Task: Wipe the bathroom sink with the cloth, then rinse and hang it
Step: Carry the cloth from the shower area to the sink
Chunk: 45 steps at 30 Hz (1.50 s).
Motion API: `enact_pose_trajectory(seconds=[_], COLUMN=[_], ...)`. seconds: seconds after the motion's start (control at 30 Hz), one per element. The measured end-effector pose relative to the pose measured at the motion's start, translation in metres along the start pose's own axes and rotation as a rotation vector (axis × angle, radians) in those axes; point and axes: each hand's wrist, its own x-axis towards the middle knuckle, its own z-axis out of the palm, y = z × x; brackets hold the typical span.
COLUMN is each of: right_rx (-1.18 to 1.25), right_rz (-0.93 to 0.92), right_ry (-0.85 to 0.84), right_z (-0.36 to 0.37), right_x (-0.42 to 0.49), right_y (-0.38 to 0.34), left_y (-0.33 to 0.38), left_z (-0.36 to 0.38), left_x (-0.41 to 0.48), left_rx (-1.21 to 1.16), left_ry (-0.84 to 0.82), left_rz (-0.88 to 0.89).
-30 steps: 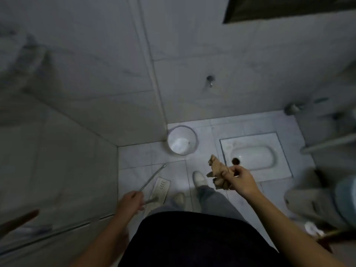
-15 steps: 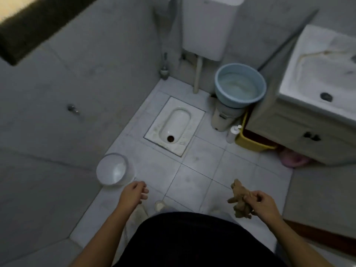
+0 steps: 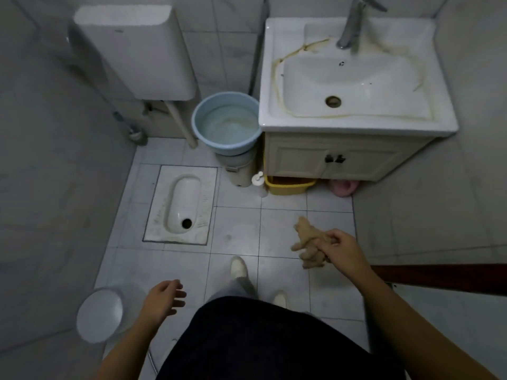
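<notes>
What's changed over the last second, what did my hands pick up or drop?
The left hand let go of the thin metal rod it gripped a second ago and now hangs open and empty. The view swung round to face the sink. The right hand still grips the bunched tan cloth, not yet at the sink.

Dim, grey, soft light; brightest on the floor at centre. Walls darken toward 9 o'clock. Wide-angle bending at edges, slight overall blur.
</notes>
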Motion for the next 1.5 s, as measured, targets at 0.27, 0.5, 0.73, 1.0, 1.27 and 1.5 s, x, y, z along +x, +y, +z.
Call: enact_pose_trajectory(seconds=[0.27,0.5,0.73,1.0,1.27,1.5], right_rx=[0.047,0.230,0.280,0.051,0.029,-0.031], right_rz=[0.034,0.304,0.365,-0.017,-0.355,-0.376], right_ry=[0.112,0.275,0.315,-0.005,-0.320,-0.274], right_z=[-0.039,-0.080,-0.128,-0.182,-0.192,-0.183], right_x=[0.064,0.080,0.112,0.243,0.318,0.342], right_y=[-0.029,-0.001,-0.004,-0.101,-0.239,-0.276], left_y=[0.121,0.278,0.387,0.416,0.432,0.463], left_z=[0.044,0.116,0.182,0.205,0.207,0.197], left_x=[0.083,0.124,0.125,0.112,0.085,0.088], left_rx=[0.144,0.339,0.396,0.226,-0.003,-0.044], left_ry=[-0.112,-0.304,-0.361,-0.184,0.017,0.071], left_rz=[0.031,0.195,0.359,0.278,0.246,0.354])
